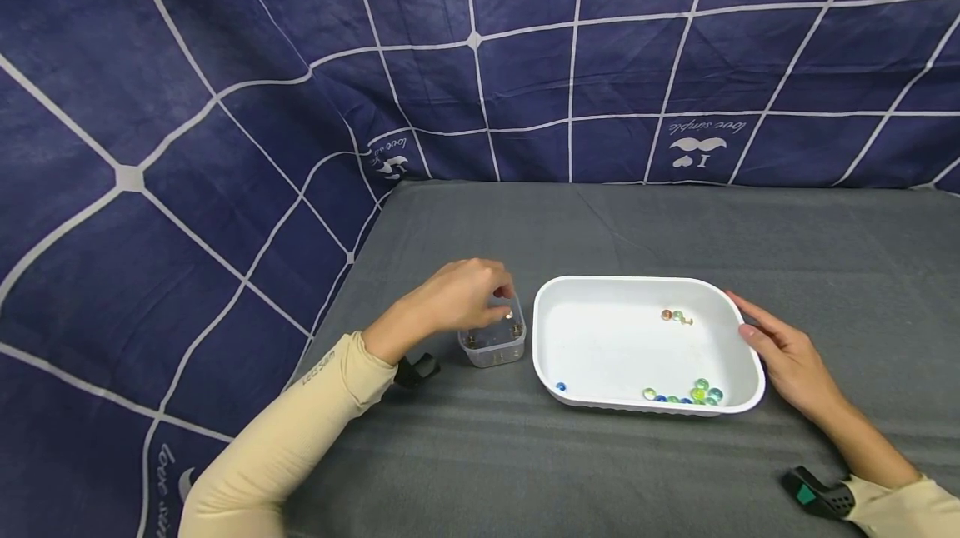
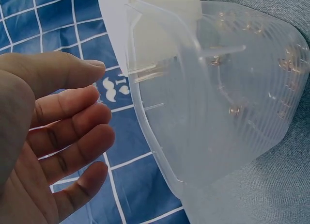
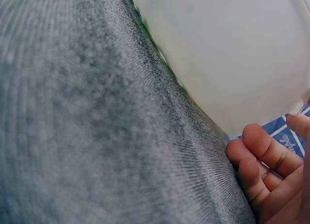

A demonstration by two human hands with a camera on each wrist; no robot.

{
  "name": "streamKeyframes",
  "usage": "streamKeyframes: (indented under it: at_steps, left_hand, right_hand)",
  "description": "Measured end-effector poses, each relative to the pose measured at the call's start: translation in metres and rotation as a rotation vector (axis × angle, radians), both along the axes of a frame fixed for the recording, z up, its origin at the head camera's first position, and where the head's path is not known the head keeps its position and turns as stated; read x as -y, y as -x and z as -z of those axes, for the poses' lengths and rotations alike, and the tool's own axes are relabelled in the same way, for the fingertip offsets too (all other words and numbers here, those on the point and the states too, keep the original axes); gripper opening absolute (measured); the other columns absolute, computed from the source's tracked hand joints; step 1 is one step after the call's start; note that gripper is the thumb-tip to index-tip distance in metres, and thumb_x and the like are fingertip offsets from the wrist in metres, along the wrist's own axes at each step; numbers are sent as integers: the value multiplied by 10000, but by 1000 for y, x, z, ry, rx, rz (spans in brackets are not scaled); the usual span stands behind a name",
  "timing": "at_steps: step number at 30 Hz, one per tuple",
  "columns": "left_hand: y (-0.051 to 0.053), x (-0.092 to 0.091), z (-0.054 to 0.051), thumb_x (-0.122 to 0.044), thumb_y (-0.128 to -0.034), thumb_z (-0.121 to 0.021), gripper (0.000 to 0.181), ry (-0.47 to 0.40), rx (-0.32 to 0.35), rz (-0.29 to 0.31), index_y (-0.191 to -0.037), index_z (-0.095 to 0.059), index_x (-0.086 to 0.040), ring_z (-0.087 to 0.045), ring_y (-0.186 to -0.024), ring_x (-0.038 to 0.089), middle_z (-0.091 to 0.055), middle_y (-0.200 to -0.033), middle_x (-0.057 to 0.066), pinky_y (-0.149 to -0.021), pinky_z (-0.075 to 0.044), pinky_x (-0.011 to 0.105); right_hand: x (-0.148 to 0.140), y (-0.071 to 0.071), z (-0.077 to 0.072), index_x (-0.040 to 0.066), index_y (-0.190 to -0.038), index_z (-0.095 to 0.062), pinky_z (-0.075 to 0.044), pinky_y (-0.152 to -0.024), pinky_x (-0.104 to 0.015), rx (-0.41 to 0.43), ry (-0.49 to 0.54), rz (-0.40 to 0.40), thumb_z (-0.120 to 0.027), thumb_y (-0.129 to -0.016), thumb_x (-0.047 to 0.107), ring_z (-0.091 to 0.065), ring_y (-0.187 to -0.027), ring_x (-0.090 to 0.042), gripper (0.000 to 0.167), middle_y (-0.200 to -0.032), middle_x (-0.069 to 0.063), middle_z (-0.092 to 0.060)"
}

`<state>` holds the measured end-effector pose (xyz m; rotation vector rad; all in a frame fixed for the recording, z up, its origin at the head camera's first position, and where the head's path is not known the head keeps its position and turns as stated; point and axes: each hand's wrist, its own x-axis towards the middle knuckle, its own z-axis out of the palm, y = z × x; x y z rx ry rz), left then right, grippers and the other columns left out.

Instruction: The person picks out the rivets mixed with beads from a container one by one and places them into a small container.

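My left hand hovers over a small clear plastic container, its fingers loosely bent. In the left wrist view, thumb and fingertips are apart, and I see nothing between them. Several small gold-coloured pieces lie inside the container; their exact kind is too small to tell. My right hand holds the right end of a white tray, thumb at the rim and fingers along the outside. Glass marbles lie mostly along the tray's near side. Towards its far right are two marbles and a small gold-coloured piece.
A grey cloth covers the table. Dark blue fabric with white grid lines hangs behind and at the left. The clear container stands just left of the white tray, with a narrow gap between them. A lone blue marble sits in the tray's near-left corner.
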<state>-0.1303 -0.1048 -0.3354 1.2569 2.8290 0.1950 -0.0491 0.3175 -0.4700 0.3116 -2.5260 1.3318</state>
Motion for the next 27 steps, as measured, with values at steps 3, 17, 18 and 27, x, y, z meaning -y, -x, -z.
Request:
streamKeyframes:
  at_steps: [3, 17, 18, 27]
  left_hand:
    - [-1, 0, 0, -200, -852, -766, 129, 0, 6, -5, -953, -725, -131, -656, -870, 148, -669, -950, -16, -756, -536, 343]
    - [-2, -4, -1, -188, -872, -753, 98, -18, 1, 31, -945, -728, -127, -650, -857, 142, -669, -949, -13, -740, -534, 324]
    - [-2, -5, -1, -185, -873, -751, 99, -20, 3, 32, -949, -729, -126, -650, -856, 142, -669, -952, -13, -737, -535, 321]
    - [-1, -15, 0, -166, -878, -744, 119, -38, 23, 67, -978, -734, -102, -640, -860, 141, -666, -957, 0, -742, -527, 313]
  right_hand:
    - [-1, 0, 1, 92, -1461, -483, -382, -745, -38, 0, -4, 2, -512, -1011, 49, -491, -992, 148, 452, -1286, 376, -446]
    - [0, -2, 0, 133, -1471, -480, -355, -772, -29, 11, -5, 1, -507, -1020, 72, -439, -1069, 198, 456, -1297, 380, -428]
    - [0, -1, 0, 131, -1471, -480, -358, -770, -30, 11, -7, 1, -506, -1020, 72, -443, -1065, 194, 455, -1294, 381, -429]
    - [1, -2, -2, 107, -1463, -484, -402, -728, -51, 18, -12, 10, -499, -1022, 75, -501, -979, 154, 442, -1263, 380, -445]
